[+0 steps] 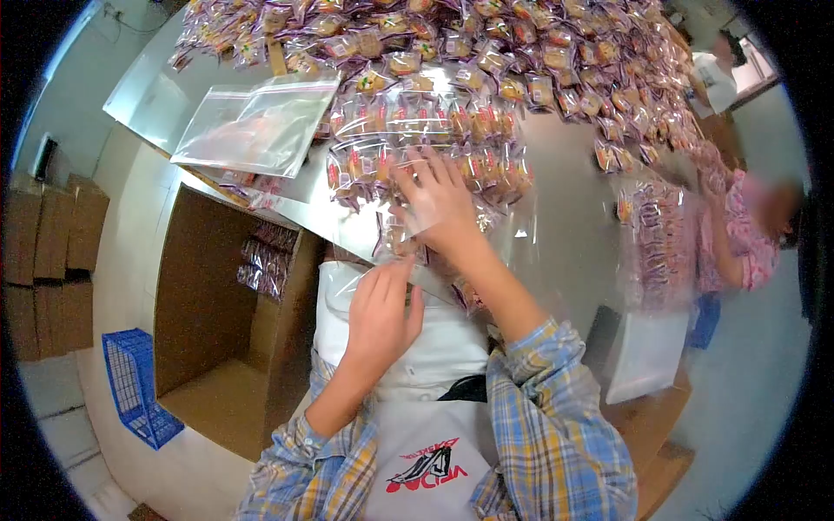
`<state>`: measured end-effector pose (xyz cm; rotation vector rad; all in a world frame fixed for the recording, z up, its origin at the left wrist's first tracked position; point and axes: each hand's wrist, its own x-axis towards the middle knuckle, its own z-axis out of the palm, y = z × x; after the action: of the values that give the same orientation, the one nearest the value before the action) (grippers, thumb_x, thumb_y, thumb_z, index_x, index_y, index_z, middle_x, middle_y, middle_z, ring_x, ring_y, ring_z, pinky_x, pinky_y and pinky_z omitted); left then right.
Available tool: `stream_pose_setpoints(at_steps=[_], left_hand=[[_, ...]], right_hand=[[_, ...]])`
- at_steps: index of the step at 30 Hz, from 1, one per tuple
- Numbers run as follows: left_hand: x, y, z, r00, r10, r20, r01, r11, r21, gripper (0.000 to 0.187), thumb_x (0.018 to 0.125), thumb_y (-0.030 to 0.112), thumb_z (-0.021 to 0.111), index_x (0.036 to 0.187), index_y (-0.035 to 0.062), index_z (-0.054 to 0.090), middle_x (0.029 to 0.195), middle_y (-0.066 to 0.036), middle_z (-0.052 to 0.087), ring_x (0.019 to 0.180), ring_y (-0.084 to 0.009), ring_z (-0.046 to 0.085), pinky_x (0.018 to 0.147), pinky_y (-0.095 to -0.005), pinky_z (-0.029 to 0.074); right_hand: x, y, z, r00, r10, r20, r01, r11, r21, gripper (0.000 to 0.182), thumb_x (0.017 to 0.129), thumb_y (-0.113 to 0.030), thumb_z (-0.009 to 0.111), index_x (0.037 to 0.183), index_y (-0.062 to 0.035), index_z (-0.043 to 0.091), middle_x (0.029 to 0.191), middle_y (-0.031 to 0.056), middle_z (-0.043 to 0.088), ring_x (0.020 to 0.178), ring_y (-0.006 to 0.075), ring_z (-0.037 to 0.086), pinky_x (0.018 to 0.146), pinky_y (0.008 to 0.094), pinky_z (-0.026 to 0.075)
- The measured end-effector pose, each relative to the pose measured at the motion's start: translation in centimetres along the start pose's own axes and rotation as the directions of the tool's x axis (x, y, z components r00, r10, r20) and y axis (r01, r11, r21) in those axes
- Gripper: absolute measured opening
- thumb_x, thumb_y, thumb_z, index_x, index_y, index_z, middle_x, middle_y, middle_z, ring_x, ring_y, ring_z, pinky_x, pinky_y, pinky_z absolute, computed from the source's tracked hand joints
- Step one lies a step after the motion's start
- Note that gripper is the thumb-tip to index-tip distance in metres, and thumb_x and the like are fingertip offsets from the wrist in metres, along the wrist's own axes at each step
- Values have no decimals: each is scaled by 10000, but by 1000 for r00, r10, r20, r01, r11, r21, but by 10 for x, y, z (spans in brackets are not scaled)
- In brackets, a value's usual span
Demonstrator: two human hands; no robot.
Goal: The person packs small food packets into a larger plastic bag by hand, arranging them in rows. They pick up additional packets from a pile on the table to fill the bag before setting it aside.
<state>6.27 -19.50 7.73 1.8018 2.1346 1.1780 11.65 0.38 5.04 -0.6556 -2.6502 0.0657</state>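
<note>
A large clear plastic bag (pixel 512 208) lies on the metal table in front of the person, with rows of small wrapped snack packs (pixel 426 165) in its far part. My right hand (pixel 439 204) rests palm down over the near row, its fingers spread. Nearer the body, my left hand (pixel 382 304) is at the bag's near end by the table edge, fingers bent together around clear film; exactly what they pinch is hard to make out. A few loose packs (pixel 395 233) show between the two hands.
Many wrapped packs (pixel 486 43) are heaped across the far table. Flat clear bags (pixel 252 130) lie left. An open cardboard box (pixel 208 295) with packs inside stands below, beside a blue basket (pixel 135 391). A co-worker (pixel 743 226) is at the right, near a filled bag (pixel 658 243).
</note>
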Motion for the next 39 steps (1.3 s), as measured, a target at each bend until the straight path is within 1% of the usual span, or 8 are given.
stream_pose_setpoints(at_steps=[3,7,12,19,24,28,33,39], left_hand=[[14,-13,28,981,-167,-100,167,986,-9,534,920,84,670,1394,-104,511,1318,-274,601,1215,-446,556,1059,-497,451],[29,-24,37,930,-306,-203,302,952,-49,557,966,93,618,1448,-134,454,1474,-314,501,1353,-488,471,1162,-541,361],[75,-40,37,968,34,-249,64,926,373,603,849,62,654,1430,-62,549,1441,-278,540,1315,-439,514,1129,-536,399],[79,-50,64,948,-15,-319,70,985,161,403,838,78,662,1235,13,683,1216,-140,662,1255,-340,561,1052,-454,458],[84,-53,64,950,-25,-310,173,870,461,437,925,129,586,1347,26,637,1388,-138,616,1379,-350,520,1168,-503,352],[88,-63,64,918,-3,-397,174,901,397,521,912,167,616,1422,60,612,1403,-94,630,1386,-314,528,1191,-541,331],[95,-65,63,929,-51,-366,203,898,391,514,900,125,610,1406,34,620,1349,-132,655,1369,-327,542,1190,-544,348],[67,-54,55,943,-73,-326,151,963,222,423,874,76,622,1285,-11,678,1360,-197,622,1328,-373,560,1121,-520,442]], right_hand=[[4,4,12,996,-84,-4,81,970,-229,764,870,-331,757,1561,-190,463,1492,200,538,1384,464,465,1203,552,346],[9,6,1,996,-90,12,91,990,-106,734,875,-250,731,1556,-197,463,1390,197,607,1322,474,515,1113,530,467],[15,8,1,979,-134,-155,147,986,75,596,822,-131,690,1412,-126,602,1399,114,624,1336,417,524,1136,513,447],[8,12,13,992,-95,-82,90,994,-62,580,884,-156,650,1461,-134,592,1420,127,622,1324,412,558,1133,500,461],[9,10,17,992,-59,-114,58,998,-18,590,888,-146,647,1472,-97,579,1408,128,623,1342,422,545,1133,503,462],[8,7,15,986,-83,-142,76,996,-52,572,894,-132,639,1462,-79,586,1421,121,623,1333,431,552,1131,501,463],[10,8,22,980,-7,-201,-1,999,-38,543,913,-105,611,1457,-113,599,1424,121,629,1310,441,574,1127,510,458],[14,7,9,995,-95,-14,91,979,-183,706,889,-330,676,1527,-90,496,1613,131,449,1452,351,454,1209,588,316]])
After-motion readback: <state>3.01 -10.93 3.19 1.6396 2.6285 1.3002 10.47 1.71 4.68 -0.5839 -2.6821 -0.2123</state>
